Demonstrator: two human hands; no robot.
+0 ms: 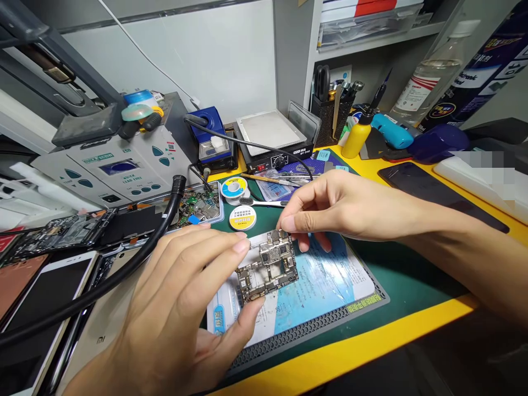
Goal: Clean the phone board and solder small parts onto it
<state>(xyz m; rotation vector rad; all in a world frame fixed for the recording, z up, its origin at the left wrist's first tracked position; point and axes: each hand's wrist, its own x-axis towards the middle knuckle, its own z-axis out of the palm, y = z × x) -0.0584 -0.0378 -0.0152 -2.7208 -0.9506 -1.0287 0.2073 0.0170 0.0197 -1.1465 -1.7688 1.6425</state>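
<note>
A small circuit board (274, 254) with cut-out openings is held tilted above a blue and white pad (317, 308). My left hand (185, 297) grips its left side, with the thumb at the lower edge and fingers at the upper left. The thumb and index finger of my right hand (325, 212) pinch the board's top right corner; the other fingers of that hand curl behind. Just beyond the board, a round tin with a yellow and white label (242, 218) lies on the green mat (416, 275).
A black hose (144, 264) crosses the left side over several phones. Behind stand a grey soldering station (124, 165), a heating plate (270, 129), a yellow bottle (357, 137) and a mesh tool holder (328, 115). A dark phone panel (441, 195) lies at right.
</note>
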